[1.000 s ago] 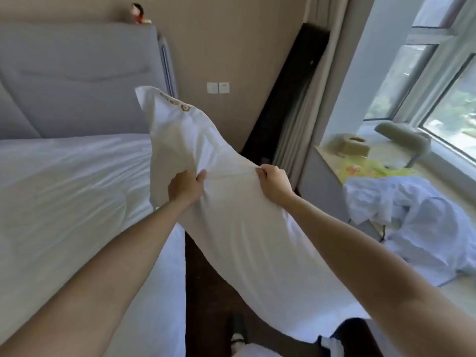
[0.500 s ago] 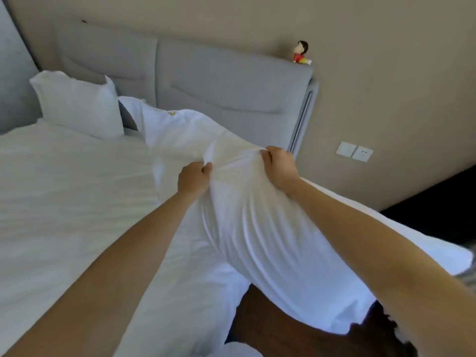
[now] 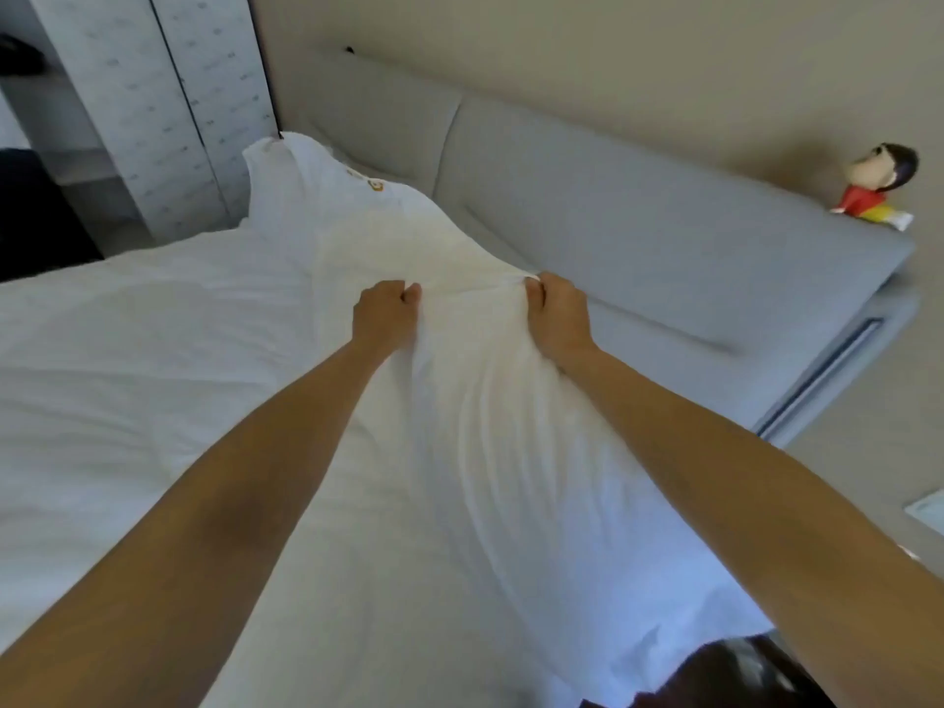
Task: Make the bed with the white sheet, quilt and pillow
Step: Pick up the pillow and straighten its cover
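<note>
Change since half a second ago: we now see the pillow [image 3: 449, 350] stretched lengthwise along the grey headboard [image 3: 638, 222], its far corner reaching the wardrobe doors [image 3: 168, 104] at upper left; before, it hung partly off the bed's side over dark floor. The second pillow that leaned on the headboard earlier is no longer visible to us; the held one covers that spot or the view has turned, we cannot tell which.
View: it has swung left, so the figurine [image 3: 878, 189] sits at far right on the headboard's top edge.
Left hand: our left hand [image 3: 385, 311] is curled tight, bunching pillow fabric in its fist.
Right hand: our right hand [image 3: 557, 311] is clenched on a fold of the same pillow, near the left one but not touching it.
Pillow place: lying on the white quilt [image 3: 143, 360] at the head of the bed, beside the headboard.
Counts: two hands, one pillow visible, one quilt, one figurine, two wardrobe doors.
Hard to read: a small yellow mark [image 3: 375, 185] near the pillow's far end is too blurred to make out.
Cut off: the wall switch plate [image 3: 927, 511] is clipped by the right edge; a dark shape at the bottom edge is unclear; the sheet under the quilt is hidden.
</note>
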A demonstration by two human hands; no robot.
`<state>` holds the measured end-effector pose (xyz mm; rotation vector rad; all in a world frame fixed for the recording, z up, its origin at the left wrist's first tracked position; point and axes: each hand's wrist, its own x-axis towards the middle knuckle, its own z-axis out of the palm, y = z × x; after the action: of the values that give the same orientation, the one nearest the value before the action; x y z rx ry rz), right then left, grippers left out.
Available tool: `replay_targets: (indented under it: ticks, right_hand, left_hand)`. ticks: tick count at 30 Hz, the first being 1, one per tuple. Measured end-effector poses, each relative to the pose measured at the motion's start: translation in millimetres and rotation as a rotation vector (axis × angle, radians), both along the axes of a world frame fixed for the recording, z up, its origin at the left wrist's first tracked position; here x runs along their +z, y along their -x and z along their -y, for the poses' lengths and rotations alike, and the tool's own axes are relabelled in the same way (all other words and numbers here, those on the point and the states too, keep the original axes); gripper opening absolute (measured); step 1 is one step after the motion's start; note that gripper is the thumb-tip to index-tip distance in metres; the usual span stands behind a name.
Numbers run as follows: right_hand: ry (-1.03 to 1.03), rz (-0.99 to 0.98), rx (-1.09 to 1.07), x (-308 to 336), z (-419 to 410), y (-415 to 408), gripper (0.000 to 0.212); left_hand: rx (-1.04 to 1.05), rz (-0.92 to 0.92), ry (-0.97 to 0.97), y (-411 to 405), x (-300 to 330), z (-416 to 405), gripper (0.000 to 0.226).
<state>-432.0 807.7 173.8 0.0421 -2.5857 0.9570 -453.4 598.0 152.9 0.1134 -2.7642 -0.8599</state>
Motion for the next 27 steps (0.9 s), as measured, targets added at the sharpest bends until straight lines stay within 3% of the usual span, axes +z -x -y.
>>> replay_targets:
  ticks: [4,7,9,11,14,17,27]
  right_hand:
    - [0.021,0.065,0.073,-4,-19,124,0.038]
    - [0.022,0.114,0.105,-18,-26,204,0.037]
    - [0.033,0.243,0.074,-55,-42,276,0.035]
    - [-0.092,0.441,0.059,-112,-63,317,0.037]
    - [-0.382,0.713,0.215,-211,-78,336,0.057]
    - [-0.41,0.704,0.255,-259,-78,336,0.055]
    - [-0.318,0.649,0.175,-247,-83,335,0.037]
  left_hand:
    - [0.133,0.032,-0.061,106,0,-24,0.042]
    - [0.178,0.127,-0.228,169,-18,-34,0.036]
    - [0.123,0.232,-0.33,218,-52,-51,0.029]
    - [0.012,0.38,-0.353,235,-95,-74,0.04]
    - [-0.048,0.658,-0.37,245,-176,-115,0.055]
    - [-0.085,0.725,-0.355,247,-228,-142,0.061]
    - [0.061,0.708,-0.398,234,-208,-136,0.054]
